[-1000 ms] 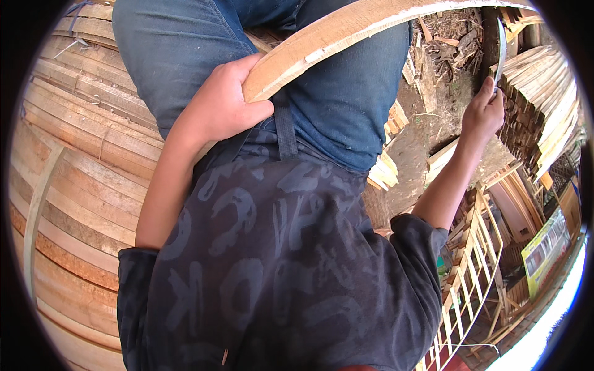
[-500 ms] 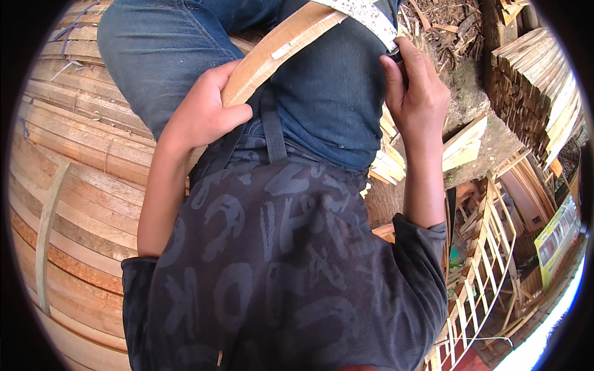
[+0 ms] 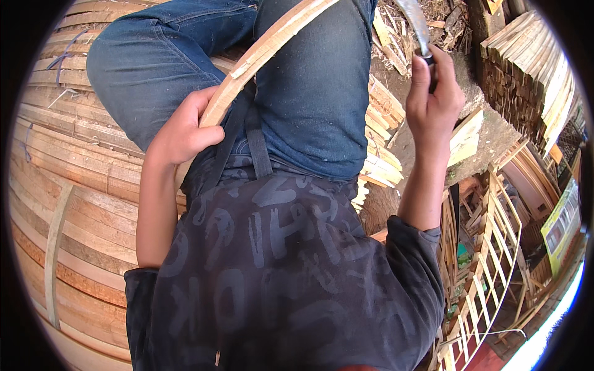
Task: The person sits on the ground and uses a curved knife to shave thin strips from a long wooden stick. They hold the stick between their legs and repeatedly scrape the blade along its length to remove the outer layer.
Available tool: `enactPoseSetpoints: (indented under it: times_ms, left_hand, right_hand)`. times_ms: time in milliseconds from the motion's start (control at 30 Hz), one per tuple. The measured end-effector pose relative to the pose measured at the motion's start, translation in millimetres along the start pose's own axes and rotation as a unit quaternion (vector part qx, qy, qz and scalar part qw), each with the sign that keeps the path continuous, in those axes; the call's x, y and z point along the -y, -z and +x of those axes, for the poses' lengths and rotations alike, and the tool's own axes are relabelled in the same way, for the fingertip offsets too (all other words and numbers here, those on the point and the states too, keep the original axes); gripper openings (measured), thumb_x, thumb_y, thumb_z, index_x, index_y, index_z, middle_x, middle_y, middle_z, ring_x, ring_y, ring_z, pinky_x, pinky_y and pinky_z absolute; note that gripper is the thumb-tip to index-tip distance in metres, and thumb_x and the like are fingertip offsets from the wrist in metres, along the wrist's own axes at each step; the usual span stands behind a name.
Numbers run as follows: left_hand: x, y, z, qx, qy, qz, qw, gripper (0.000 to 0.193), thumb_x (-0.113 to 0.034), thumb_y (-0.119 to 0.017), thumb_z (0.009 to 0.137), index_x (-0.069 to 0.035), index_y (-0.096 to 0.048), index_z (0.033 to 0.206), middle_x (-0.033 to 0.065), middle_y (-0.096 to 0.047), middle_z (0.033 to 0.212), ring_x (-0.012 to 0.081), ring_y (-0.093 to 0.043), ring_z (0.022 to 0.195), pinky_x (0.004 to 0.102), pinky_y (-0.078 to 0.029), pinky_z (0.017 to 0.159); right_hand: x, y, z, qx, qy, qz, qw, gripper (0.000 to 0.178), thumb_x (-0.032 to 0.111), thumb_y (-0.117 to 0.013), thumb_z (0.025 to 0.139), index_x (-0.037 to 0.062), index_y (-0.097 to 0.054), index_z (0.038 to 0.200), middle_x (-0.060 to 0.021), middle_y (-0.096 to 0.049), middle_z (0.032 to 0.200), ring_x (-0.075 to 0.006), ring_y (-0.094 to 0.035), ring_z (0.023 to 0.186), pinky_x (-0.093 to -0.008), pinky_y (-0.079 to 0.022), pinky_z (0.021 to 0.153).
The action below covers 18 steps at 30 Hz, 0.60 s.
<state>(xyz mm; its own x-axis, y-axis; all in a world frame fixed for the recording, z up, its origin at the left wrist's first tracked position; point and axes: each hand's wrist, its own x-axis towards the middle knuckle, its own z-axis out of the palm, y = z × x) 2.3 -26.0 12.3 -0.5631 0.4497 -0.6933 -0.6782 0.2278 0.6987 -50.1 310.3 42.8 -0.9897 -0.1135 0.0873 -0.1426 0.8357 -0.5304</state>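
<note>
My left hand [image 3: 185, 127] is closed around the lower end of a pale wooden strip [image 3: 266, 59]. The strip slants up across my jeans and leaves the view at the top; a raised sliver lies along its face. Off to the right, beyond my knee, my right hand [image 3: 436, 102] grips the dark handle of a machete [image 3: 416, 21]. Its metal blade points up and away, slightly blurred, with its far end cut off by the view's edge. Blade and strip are apart.
Stacked wooden strips [image 3: 86, 216] fill the left side. Split wood pieces [image 3: 383, 157] lie right of my leg, and wood chips [image 3: 455, 31] cover the ground ahead. A tall wood stack [image 3: 526, 74] stands far right, above a slatted wooden frame [image 3: 489, 272].
The machete has come off the wooden strip and swung right with my right hand. The strip has turned narrower side up and shifted slightly left with my left hand.
</note>
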Motion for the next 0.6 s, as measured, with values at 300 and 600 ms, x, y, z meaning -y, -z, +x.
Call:
enactPoseSetpoints:
  times_ms: [300,600]
  left_hand:
    - [-7,-21,2,-0.125,-0.073,0.081,0.986,0.057,-0.006,-0.055,0.063,0.005,-0.056,0.119,0.0116,-0.064,0.093,0.0155,-0.057,0.088,0.0289,-0.046,0.083]
    - [-10,-29,2,-0.176,-0.098,0.159,0.967,0.043,-0.006,-0.057,0.064,0.005,-0.056,0.105,0.0210,-0.062,0.079,0.0311,-0.062,0.071,0.0331,-0.049,0.072]
  right_hand:
    - [-41,15,46,-0.038,0.054,-0.142,0.988,0.023,0.028,-0.064,0.092,0.0076,-0.064,0.103,-0.0107,-0.067,0.076,-0.0307,-0.066,0.066,-0.0374,-0.050,0.058]
    - [9,13,26,0.091,0.125,-0.151,0.976,0.024,0.035,-0.068,0.088,0.0134,-0.062,0.098,-0.0068,-0.060,0.068,-0.0263,-0.062,0.054,-0.0357,-0.048,0.047]
